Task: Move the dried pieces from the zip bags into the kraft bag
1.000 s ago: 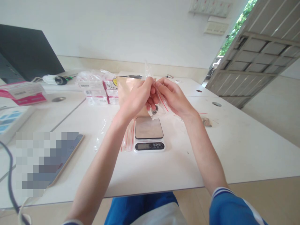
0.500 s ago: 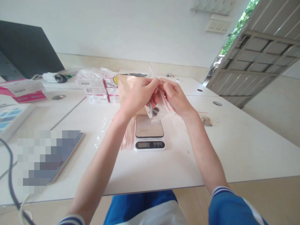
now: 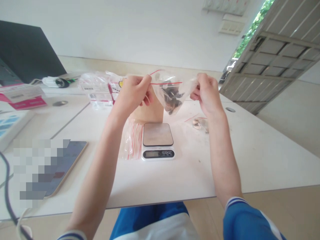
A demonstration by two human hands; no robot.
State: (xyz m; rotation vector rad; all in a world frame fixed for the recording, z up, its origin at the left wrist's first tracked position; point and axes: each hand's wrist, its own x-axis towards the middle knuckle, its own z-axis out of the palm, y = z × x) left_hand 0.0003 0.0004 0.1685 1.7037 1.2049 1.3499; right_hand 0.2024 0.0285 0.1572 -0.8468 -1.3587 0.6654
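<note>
A clear zip bag (image 3: 172, 95) with a red seal line and dark pieces inside hangs in the air between my hands. My left hand (image 3: 136, 91) pinches its left top corner, and my right hand (image 3: 205, 91) is closed on its right side. Below the bag, a small digital scale (image 3: 158, 134) lies on the table, its metal plate bare. A brown paper bag (image 3: 147, 110) stands behind my left hand, which partly hides it. Flat clear zip bags with red lines (image 3: 133, 141) lie just left of the scale.
Another filled clear bag (image 3: 198, 123) rests beside my right forearm. A phone (image 3: 67, 166), partly pixelated, lies at the left. Wrapped boxes (image 3: 96, 90), pink boxes (image 3: 22, 96) and a dark monitor (image 3: 30, 50) stand at the back left. The table's front edge (image 3: 162, 202) crosses below.
My hands have moved apart, stretching the clear bag sideways between them. The bag is now higher and spread open to view, with its dark pieces showing more.
</note>
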